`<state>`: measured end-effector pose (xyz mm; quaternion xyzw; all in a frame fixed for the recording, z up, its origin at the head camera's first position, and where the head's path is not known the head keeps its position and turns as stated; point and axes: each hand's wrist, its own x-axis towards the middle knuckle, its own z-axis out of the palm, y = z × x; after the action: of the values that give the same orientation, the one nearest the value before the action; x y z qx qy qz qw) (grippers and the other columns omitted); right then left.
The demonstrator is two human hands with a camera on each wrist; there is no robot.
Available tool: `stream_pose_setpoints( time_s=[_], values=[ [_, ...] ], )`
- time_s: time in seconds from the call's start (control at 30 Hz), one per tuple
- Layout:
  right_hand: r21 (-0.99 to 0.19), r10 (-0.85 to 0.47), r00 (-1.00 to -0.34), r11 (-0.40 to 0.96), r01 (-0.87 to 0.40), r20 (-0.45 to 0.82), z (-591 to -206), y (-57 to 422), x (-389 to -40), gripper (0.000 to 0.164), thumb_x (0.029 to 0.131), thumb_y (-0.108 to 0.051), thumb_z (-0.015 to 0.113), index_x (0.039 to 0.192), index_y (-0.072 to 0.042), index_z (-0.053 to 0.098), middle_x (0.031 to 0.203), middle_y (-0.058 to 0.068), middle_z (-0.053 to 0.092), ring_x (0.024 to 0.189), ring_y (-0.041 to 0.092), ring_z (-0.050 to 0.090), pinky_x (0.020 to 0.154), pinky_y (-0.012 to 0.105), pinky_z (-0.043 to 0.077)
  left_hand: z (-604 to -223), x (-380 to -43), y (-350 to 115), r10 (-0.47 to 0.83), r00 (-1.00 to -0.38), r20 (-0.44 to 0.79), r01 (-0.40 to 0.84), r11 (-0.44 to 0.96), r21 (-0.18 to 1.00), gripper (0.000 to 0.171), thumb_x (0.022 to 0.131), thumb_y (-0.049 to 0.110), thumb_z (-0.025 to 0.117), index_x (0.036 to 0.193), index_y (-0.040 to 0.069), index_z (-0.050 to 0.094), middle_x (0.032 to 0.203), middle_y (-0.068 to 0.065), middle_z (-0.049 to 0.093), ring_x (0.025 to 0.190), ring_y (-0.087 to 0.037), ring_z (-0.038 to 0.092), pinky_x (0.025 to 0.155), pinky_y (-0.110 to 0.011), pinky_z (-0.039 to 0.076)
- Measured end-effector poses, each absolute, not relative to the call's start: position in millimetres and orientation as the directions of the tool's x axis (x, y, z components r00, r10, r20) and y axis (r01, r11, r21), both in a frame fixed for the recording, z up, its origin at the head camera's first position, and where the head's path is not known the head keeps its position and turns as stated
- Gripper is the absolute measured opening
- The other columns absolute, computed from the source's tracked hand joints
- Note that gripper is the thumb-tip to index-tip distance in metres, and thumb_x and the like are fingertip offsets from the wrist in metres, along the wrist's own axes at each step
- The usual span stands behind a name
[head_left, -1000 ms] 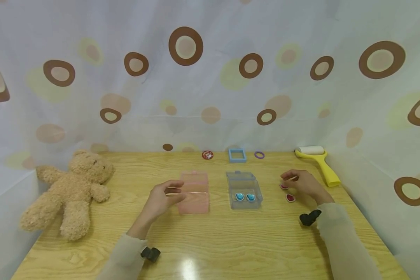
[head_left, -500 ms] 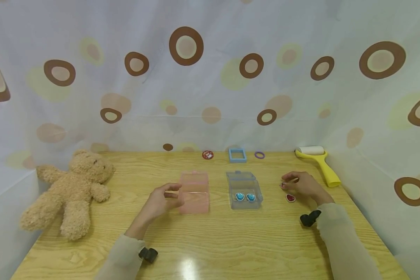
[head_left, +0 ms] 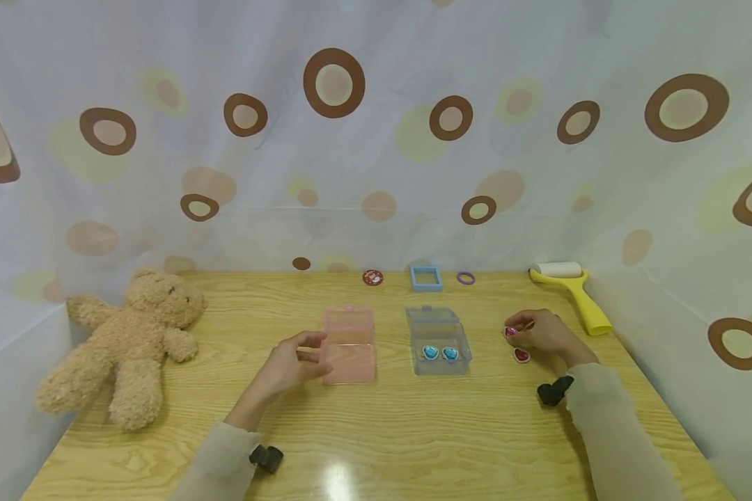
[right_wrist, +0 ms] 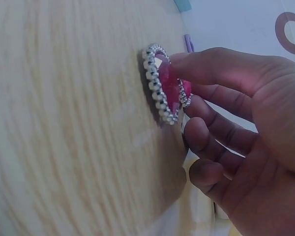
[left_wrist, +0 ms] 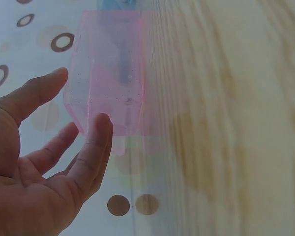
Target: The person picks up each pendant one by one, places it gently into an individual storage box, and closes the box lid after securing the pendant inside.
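In the head view, my right hand (head_left: pixel 542 332) pinches a pink gem (head_left: pixel 510 331) with a silver beaded rim at its fingertips. Nearer to me lies a red heart-shaped gem (head_left: pixel 521 355) on the table; in the right wrist view this red gem (right_wrist: pixel 168 88) partly hides the thumb tip and the pink gem (right_wrist: pixel 186 91). My left hand (head_left: pixel 294 365) hovers by the left side of an open pink clear box (head_left: pixel 349 363), its fingers loosely bent around nothing. Right of that box, an open blue-grey clear box (head_left: pixel 441 367) holds two blue gems (head_left: pixel 440 353).
A teddy bear (head_left: pixel 131 341) lies at the left. Along the back edge are a red round badge (head_left: pixel 372 277), a light blue square frame (head_left: pixel 426 287) and a purple ring (head_left: pixel 466 278). A yellow-handled lint roller (head_left: pixel 579 296) lies at the back right. Patterned curtain surrounds the table.
My right fingers have closed on the pink gem, which now shows more clearly at the fingertips. My left hand has dipped slightly beside the pink box. Both boxes stay in place.
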<state>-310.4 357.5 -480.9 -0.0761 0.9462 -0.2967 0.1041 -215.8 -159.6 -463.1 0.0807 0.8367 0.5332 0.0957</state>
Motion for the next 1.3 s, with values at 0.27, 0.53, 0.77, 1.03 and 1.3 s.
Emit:
stream_pose_setpoints(
  time_s=[0.27, 0.53, 0.77, 1.03, 1.3],
  values=[
    [-0.547, -0.216, -0.966, 0.83, -0.105, -0.142, -481.0, 358.0, -312.0, 0.037, 0.088, -0.03, 0.077, 0.117, -0.009, 0.07, 0.101, 0.006, 0.07, 0.093, 0.02, 0.061, 0.076, 0.03, 0.048, -462.3, -215.6, -158.2, 0.227, -0.971, -0.075, 0.033, 0.437, 0.899, 0.064, 0.086, 0.018, 0.079, 0.143, 0.007, 0.052, 0.137, -0.021, 0.054, 0.116, -0.032, 0.063, 0.087, -0.04, 0.058],
    [-0.543, -0.218, -0.966, 0.833, -0.109, -0.142, -480.6, 358.5, -310.9, 0.038, 0.088, -0.032, 0.076, 0.118, -0.009, 0.07, 0.102, 0.005, 0.069, 0.095, 0.022, 0.062, 0.077, 0.031, 0.049, -461.8, -215.8, -157.7, 0.223, -0.972, -0.07, 0.04, 0.451, 0.892, 0.063, 0.086, 0.019, 0.08, 0.141, 0.006, 0.052, 0.133, -0.021, 0.057, 0.114, -0.032, 0.063, 0.088, -0.043, 0.058],
    [-0.52, -0.227, -0.967, 0.843, -0.136, -0.116, -483.2, 360.2, -312.2, 0.037, 0.086, -0.034, 0.077, 0.115, -0.011, 0.072, 0.099, 0.003, 0.07, 0.094, 0.021, 0.063, 0.077, 0.032, 0.049, -462.4, -216.4, -158.1, 0.229, -0.971, -0.063, 0.048, 0.452, 0.891, 0.064, 0.085, 0.018, 0.08, 0.141, 0.005, 0.052, 0.133, -0.022, 0.057, 0.113, -0.031, 0.063, 0.088, -0.042, 0.058],
    [-0.528, -0.232, -0.968, 0.836, -0.147, -0.098, -479.3, 357.8, -310.0, 0.035, 0.089, -0.035, 0.075, 0.115, -0.012, 0.072, 0.101, 0.004, 0.071, 0.093, 0.02, 0.064, 0.076, 0.031, 0.05, -463.1, -216.4, -158.4, 0.233, -0.971, -0.061, 0.051, 0.446, 0.893, 0.063, 0.085, 0.017, 0.08, 0.141, 0.005, 0.052, 0.131, -0.022, 0.057, 0.11, -0.03, 0.064, 0.087, -0.041, 0.058],
    [-0.581, -0.274, -0.961, 0.789, -0.201, -0.039, -464.6, 345.6, -303.3, 0.034, 0.094, -0.032, 0.069, 0.122, -0.011, 0.069, 0.11, 0.008, 0.071, 0.095, 0.02, 0.062, 0.079, 0.034, 0.051, -461.3, -216.7, -157.1, 0.219, -0.973, -0.067, 0.045, 0.471, 0.881, 0.062, 0.086, 0.019, 0.08, 0.14, 0.006, 0.052, 0.131, -0.021, 0.058, 0.111, -0.031, 0.064, 0.086, -0.042, 0.058]
  ],
)
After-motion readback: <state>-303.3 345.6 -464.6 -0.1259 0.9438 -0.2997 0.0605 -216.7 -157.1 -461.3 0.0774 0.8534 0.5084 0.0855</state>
